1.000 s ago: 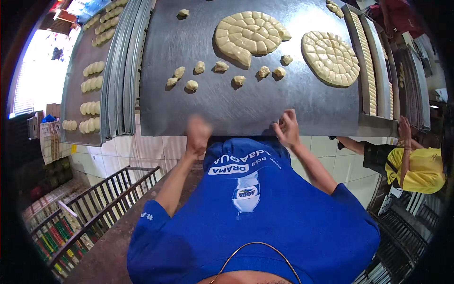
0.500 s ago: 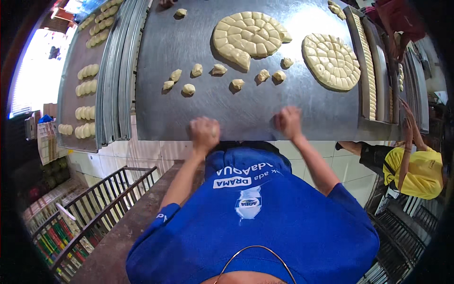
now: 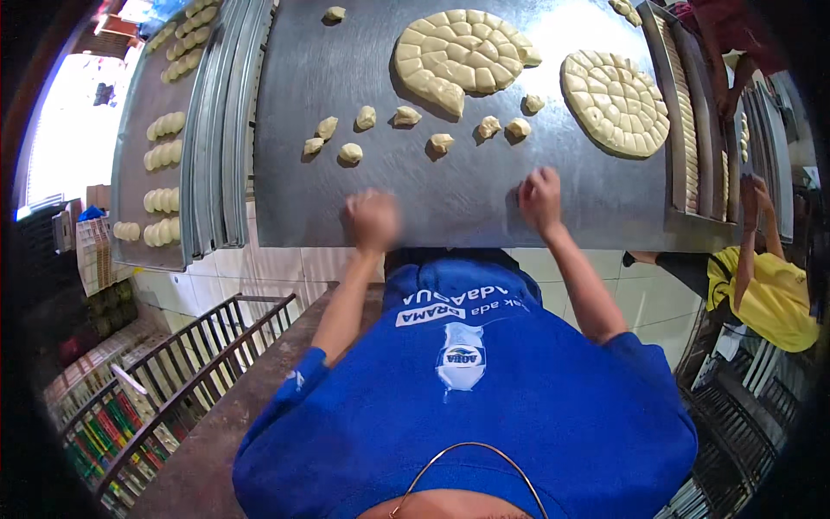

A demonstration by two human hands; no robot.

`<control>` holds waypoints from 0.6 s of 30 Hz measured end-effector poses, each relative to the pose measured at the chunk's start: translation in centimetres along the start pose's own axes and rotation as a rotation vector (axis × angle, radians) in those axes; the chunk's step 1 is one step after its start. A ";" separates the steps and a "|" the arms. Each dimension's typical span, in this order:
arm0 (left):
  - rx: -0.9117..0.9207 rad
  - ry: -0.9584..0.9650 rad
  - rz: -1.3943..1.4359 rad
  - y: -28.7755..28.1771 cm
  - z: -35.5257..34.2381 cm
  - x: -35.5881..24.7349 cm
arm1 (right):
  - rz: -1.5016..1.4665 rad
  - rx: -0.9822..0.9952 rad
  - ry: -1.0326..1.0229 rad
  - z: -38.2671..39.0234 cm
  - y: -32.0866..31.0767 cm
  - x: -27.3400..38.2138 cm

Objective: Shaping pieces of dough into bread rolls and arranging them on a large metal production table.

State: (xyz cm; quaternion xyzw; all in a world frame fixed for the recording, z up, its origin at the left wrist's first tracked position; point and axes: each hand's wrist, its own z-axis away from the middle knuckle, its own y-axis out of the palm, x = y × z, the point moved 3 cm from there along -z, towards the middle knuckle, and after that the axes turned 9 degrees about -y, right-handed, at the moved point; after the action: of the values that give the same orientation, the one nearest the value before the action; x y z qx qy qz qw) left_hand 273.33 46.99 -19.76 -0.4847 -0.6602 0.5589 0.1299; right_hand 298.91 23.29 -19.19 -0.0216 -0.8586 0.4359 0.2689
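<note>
My left hand [image 3: 373,221], blurred by motion, is curled low over the metal worktable [image 3: 450,203] near its front edge. Farther right, my right hand [image 3: 540,201] is curled into a loose fist at the table surface. What lies under or inside either hand is hidden. Beyond them sits a loose row of small dough pieces [image 3: 350,153], several in all. A large round of dough cut into many portions [image 3: 462,52] lies behind that row, with an open notch at its front. A second cut dough round [image 3: 616,104] lies to the right.
Stacked metal trays [image 3: 216,130] stand along the left, the outermost bearing shaped dough [image 3: 162,156]. Trays with dough rows [image 3: 683,112] line the right side. A person in a yellow shirt [image 3: 765,294] works at the far right. A dark slatted rack [image 3: 199,363] stands lower left.
Both hands have shifted slightly away from me over the table, staying curled. The view has moved a little. The dough pieces keep their places. The person in yellow has shifted at the right.
</note>
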 end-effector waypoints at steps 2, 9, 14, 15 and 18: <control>-0.114 -0.119 0.095 0.9 -3.7 0.5 | -0.062 -0.090 0.083 -3.0 1.8 -1.3; 0.101 -0.178 0.265 4.7 -3.4 -7.3 | -0.244 -0.049 0.108 -2.3 6.7 5.6; 0.040 -0.069 0.323 0.2 0.6 -6.2 | -0.263 0.013 0.081 1.4 2.0 7.1; 0.057 -0.076 0.257 -0.7 0.6 -5.8 | -0.138 0.016 0.032 1.4 1.5 6.6; 0.298 -0.272 0.537 0.1 -0.1 -5.0 | -0.456 0.166 0.402 -0.6 1.2 7.2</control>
State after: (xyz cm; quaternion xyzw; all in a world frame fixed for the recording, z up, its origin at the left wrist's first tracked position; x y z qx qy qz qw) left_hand 275.92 43.17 -17.95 -0.5378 -0.4314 0.7231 -0.0419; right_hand 292.76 26.41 -16.64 0.1079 -0.7324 0.4200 0.5249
